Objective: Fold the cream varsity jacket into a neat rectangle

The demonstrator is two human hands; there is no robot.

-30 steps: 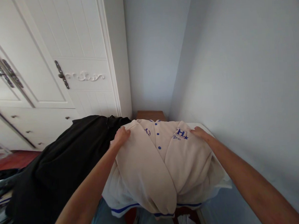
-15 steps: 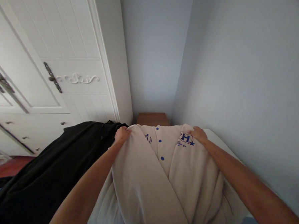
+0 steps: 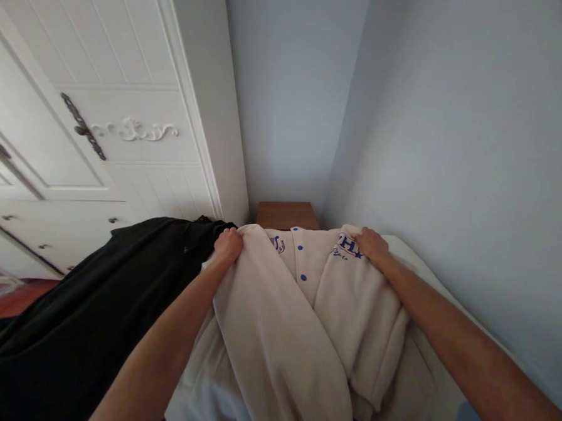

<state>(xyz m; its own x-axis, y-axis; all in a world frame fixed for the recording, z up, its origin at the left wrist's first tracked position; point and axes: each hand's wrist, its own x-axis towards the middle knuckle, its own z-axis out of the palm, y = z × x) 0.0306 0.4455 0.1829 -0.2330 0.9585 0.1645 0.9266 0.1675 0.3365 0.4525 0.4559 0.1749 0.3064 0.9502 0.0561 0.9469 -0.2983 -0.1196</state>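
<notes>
A cream jacket (image 3: 277, 311) with blue snap buttons and blue lettering lies spread before me, its sleeves crossed over the front. My left hand (image 3: 229, 244) is closed on the jacket's far left shoulder. At the opposite shoulder, beside the blue "H" lettering, my right hand (image 3: 373, 246) grips the cloth with bent fingers. The fabric between both hands is stretched fairly straight. One sleeve cuff lies at the lower right of the jacket front.
Black clothing (image 3: 102, 308) lies to the left of the jacket. A white wardrobe (image 3: 148, 104) with dark handles stands behind it. Beyond the jacket is a brown wooden surface (image 3: 285, 214) in the corner. A pale wall (image 3: 470, 131) runs along the right, beside a white sheet (image 3: 416, 266).
Both hands keep hold of the jacket's shoulders. More of the sleeve's cuff end shows at the lower right, and the camera view has shifted slightly.
</notes>
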